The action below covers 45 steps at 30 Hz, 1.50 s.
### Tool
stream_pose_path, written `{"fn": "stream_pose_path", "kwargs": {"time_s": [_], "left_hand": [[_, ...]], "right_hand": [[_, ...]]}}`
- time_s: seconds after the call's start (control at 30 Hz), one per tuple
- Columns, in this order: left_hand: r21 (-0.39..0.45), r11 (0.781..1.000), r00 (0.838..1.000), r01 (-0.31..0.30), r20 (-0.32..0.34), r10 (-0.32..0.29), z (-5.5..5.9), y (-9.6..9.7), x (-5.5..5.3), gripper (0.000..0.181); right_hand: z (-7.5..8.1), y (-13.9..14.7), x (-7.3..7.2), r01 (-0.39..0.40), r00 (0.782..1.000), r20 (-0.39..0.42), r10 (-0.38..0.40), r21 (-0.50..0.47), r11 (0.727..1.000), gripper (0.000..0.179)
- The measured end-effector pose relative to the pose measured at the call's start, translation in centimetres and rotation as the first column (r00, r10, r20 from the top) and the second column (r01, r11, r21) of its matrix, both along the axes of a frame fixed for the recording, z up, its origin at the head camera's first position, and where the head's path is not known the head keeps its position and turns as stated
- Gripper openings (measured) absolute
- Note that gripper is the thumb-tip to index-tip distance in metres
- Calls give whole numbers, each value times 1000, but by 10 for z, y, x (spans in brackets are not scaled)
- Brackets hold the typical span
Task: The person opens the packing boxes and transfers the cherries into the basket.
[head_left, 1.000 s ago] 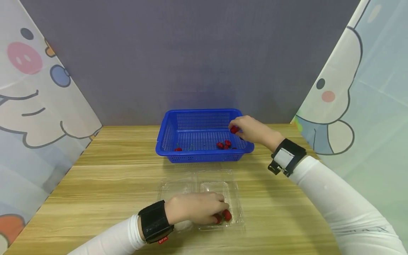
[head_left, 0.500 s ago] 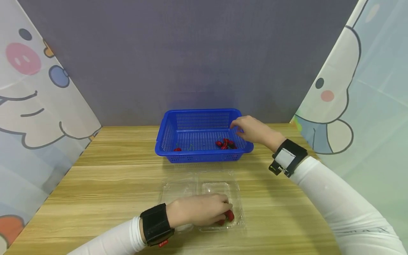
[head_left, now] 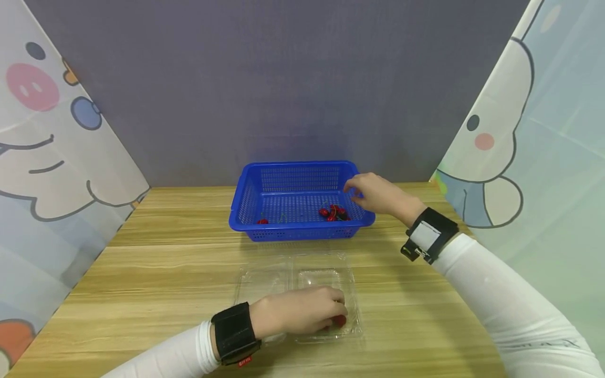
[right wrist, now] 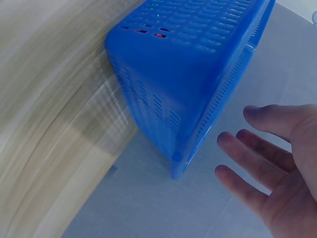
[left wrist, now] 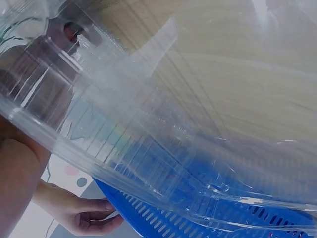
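My left hand (head_left: 309, 310) reaches down into the right half of a clear plastic clamshell box (head_left: 352, 294), its fingers curled round red cherries (head_left: 339, 321) that they mostly cover. Through the clear plastic in the left wrist view, a red spot (left wrist: 71, 32) shows near the fingers. Over the right end of a blue plastic basket (head_left: 302, 227), my right hand (head_left: 378, 194) is held with loosely bent, parted fingers and nothing between them. Below it, several stemmed cherries (head_left: 333, 213) lie in the basket's front right corner.
Another red cherry (head_left: 262, 221) and a green stem (head_left: 282, 217) lie at the basket's front left. The box's other half (head_left: 262, 278) lies flat to the left on the wooden table (head_left: 165, 262). A grey wall (head_left: 302, 79) rises behind the basket.
My right hand has let go of cherries, which now lie with others in the basket. My left hand has shifted slightly right, its fingers covering more of the fruit in the box.
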State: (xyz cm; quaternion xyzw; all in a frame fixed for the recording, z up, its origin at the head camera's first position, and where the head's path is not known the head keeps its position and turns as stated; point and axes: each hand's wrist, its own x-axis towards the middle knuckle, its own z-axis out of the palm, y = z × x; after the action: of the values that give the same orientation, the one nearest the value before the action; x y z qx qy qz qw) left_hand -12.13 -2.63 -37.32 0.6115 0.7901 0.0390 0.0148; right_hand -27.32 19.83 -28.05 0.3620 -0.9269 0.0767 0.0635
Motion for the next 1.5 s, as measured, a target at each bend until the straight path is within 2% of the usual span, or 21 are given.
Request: {"fn": "stream_pose_path", "kwargs": {"time_s": [0.17, 0.47, 0.67, 1.03, 1.5], "left_hand": [[9, 1000, 1000, -21, 18, 21, -1, 1, 1, 15], [-4, 1000, 1000, -18, -2, 18, -3, 0, 1, 20], [-9, 1000, 1000, -19, -2, 19, -5, 0, 2, 12], [13, 1000, 1000, -21, -9, 21, -6, -1, 2, 14], [42, 999, 999, 2, 42, -4, -6, -5, -1, 12]], "right_hand": [[-3, 1, 0, 8, 1000, 10, -8, 0, 1000, 27], [-8, 1, 0, 2, 1000, 25, -1, -14, 1000, 27], [-10, 0, 1, -16, 1000, 13, 16, -12, 1000, 25], [-11, -1, 2, -46, 999, -10, 46, -19, 999, 23], [-13, -1, 5, -37, 999, 10, 37, -8, 999, 23]]}}
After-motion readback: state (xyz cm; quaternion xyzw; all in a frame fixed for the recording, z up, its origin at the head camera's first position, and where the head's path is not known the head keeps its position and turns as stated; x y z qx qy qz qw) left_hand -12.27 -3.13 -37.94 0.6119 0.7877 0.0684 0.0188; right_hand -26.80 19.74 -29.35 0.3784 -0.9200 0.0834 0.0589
